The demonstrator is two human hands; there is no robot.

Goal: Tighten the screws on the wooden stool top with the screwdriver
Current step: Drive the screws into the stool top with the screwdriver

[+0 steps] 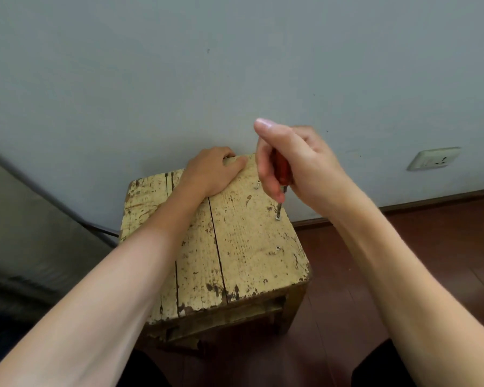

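The right hand wraps and mostly hides the red screwdriver, near upright, tip down on a screw, while the left hand grips the stool top at its far edge.

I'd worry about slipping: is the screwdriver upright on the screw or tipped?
Nearly upright: the screwdriver, gripped by the right hand, stands tip-down on the screw, leaning only slightly.

The screwdriver, under the right hand, stands on a screw in the stool top. The left hand hooks the far edge.
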